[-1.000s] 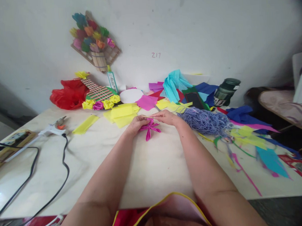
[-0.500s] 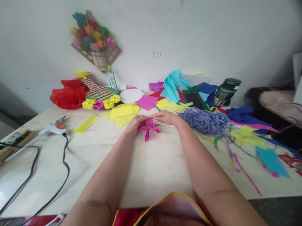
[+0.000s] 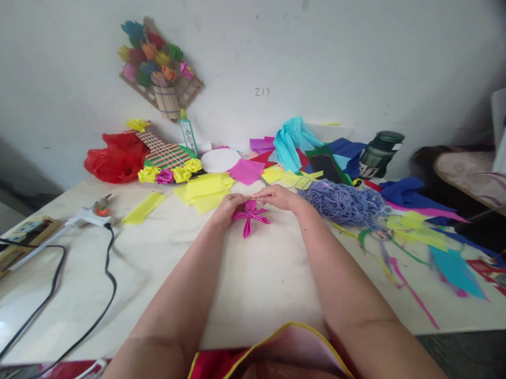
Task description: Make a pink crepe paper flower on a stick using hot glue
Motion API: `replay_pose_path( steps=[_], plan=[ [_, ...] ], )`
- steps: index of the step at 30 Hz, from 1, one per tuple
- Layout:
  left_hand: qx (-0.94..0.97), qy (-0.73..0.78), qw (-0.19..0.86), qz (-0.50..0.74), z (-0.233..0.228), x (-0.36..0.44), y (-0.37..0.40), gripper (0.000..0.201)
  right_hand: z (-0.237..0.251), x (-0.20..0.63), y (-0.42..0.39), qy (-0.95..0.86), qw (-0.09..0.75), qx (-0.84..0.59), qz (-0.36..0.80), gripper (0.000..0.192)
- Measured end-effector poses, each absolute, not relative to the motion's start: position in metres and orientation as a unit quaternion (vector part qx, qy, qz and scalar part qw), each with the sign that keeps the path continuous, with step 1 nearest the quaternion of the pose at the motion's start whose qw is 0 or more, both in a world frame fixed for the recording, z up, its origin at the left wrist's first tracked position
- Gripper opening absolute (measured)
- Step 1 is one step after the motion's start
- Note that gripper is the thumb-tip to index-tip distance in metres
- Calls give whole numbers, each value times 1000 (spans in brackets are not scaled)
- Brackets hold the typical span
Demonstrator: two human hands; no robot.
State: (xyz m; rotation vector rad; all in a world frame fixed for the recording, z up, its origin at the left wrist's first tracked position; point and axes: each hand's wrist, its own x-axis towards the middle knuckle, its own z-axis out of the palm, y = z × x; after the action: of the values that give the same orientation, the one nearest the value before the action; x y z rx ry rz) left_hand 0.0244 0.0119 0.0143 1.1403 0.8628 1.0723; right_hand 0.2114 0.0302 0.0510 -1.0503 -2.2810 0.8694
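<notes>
A magenta paper flower (image 3: 249,216) with narrow folded petals lies on the white table (image 3: 249,284) at the middle. My left hand (image 3: 228,205) pinches its top from the left. From the right, my right hand (image 3: 278,195) meets it at the same spot, fingertips together over the flower's centre. Whether a thin stick is still between my fingers I cannot tell. A heap of lilac yarn (image 3: 343,202) lies just right of my right wrist.
Yellow paper sheets (image 3: 205,191) and a pink sheet (image 3: 246,171) lie behind my hands. A glue gun (image 3: 88,216) with a black cable (image 3: 109,274) sits at the left. Loose coloured paper scraps (image 3: 422,232) cover the right side. A dark green jar (image 3: 379,153) stands at the back right.
My fingertips have closed in over the flower's centre; the thin pale stick seen between them a second ago no longer shows. The flower has hardly shifted.
</notes>
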Motion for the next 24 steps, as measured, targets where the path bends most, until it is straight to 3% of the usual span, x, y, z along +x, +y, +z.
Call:
replay_pose_path(
  steps=[24],
  plan=[
    [506, 380, 622, 461, 14, 24, 10, 23, 55, 211, 27, -834, 238, -383, 317, 29]
  ],
)
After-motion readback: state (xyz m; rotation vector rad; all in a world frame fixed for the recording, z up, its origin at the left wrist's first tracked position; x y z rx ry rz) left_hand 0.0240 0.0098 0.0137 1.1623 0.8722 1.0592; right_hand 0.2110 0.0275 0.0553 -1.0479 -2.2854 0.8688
